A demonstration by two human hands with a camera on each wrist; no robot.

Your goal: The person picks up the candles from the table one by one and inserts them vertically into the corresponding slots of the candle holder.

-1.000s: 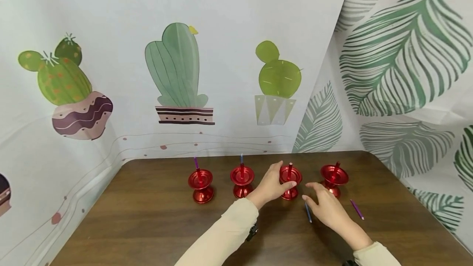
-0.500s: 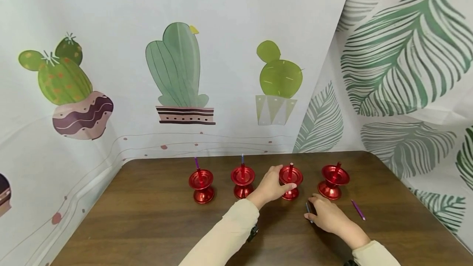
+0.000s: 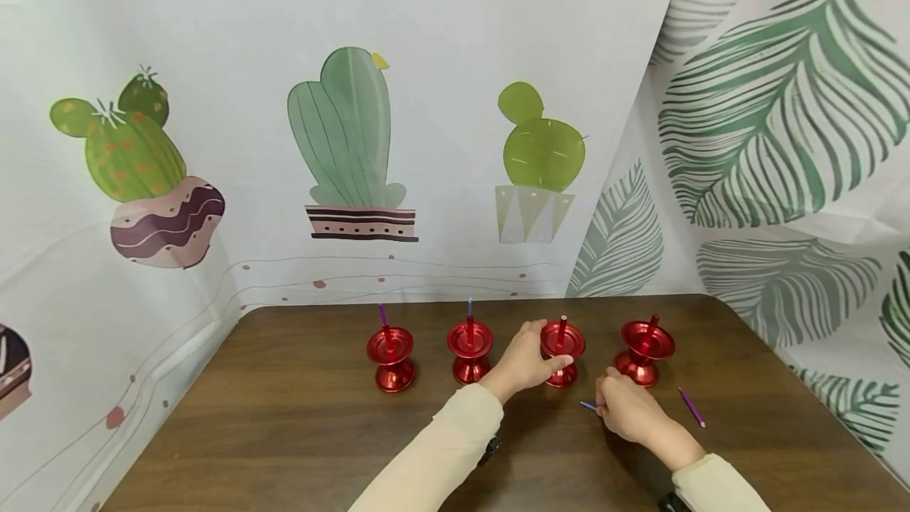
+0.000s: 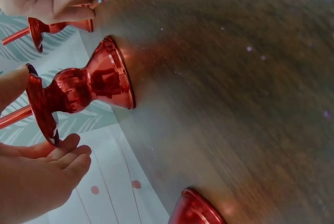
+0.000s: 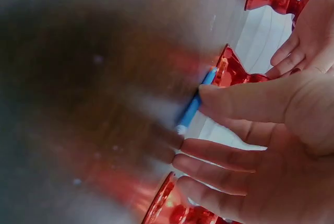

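My left hand holds the dish rim of a shiny red candle holder between thumb and fingers. In the left wrist view that holder stands on its flared base, with a red stem rising from its dish. My right hand pinches a thin blue candle between thumb and index finger, low over the tabletop; in the head view only one end of the candle shows. To the right of that hand lies a purple candle. Behind it stands another red holder with a bare stem.
Further left are two red holders: one carries a purple candle, the other a blue candle. All stand on a brown wooden table. A patterned cloth hangs behind the table.
My right hand has come down onto the blue candle, pinched it and turned it from pointing forward to lying more sideways. The left hand has stayed at the same holder.
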